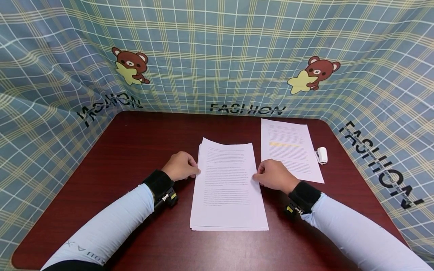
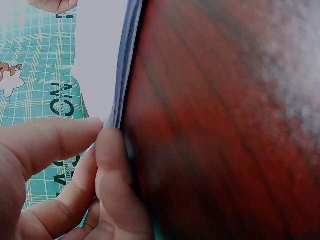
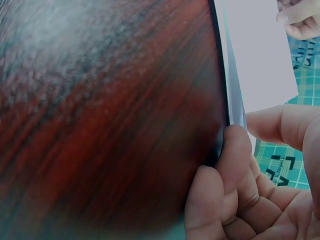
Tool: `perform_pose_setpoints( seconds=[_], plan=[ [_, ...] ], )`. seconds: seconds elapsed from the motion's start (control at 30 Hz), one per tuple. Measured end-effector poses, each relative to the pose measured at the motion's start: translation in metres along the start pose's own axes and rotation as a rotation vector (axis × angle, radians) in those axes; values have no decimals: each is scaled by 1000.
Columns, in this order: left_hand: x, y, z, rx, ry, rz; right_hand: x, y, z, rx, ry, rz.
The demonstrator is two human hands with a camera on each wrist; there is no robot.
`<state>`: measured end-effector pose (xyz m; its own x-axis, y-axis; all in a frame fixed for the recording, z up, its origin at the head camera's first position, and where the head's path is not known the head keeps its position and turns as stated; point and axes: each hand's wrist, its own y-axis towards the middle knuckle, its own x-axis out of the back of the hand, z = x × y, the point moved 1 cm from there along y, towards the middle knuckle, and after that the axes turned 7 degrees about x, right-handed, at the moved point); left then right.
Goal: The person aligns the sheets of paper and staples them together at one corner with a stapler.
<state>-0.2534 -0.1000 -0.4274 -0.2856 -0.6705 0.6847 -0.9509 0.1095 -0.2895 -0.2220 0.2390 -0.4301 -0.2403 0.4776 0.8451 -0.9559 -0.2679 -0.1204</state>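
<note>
A small stack of printed paper sheets (image 1: 227, 188) lies in the middle of the table, its edges slightly out of line at the upper left and bottom. My left hand (image 1: 182, 166) pinches the stack's left edge between thumb and forefinger; the left wrist view shows the sheets' edge (image 2: 119, 100) between those fingertips. On the opposite side my right hand (image 1: 275, 175) pinches the right edge. In the right wrist view, the thumb lies on top of the paper (image 3: 262, 60) and the curled forefinger is under its edge.
Right of the stack lies another printed sheet (image 1: 288, 150) with a yellow highlighted line. Beside it sits a small white stapler-like object (image 1: 321, 155). Plaid cloth (image 1: 217, 56) with bear prints hangs around the back and sides of the dark red wooden table (image 1: 152, 135).
</note>
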Motion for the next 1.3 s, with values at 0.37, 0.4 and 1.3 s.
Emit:
perform_pose_setpoints(
  seconds=[0.37,0.4,1.3],
  plan=[
    [0,1,1,-15,30,-8,1,0,-2,-4,13,-4],
    [0,1,1,-18,33,-8,1,0,-2,-5,12,-5],
    [-10,5,-39,-152,54,-9,20,0,-6,30,-7,-53]
  ],
)
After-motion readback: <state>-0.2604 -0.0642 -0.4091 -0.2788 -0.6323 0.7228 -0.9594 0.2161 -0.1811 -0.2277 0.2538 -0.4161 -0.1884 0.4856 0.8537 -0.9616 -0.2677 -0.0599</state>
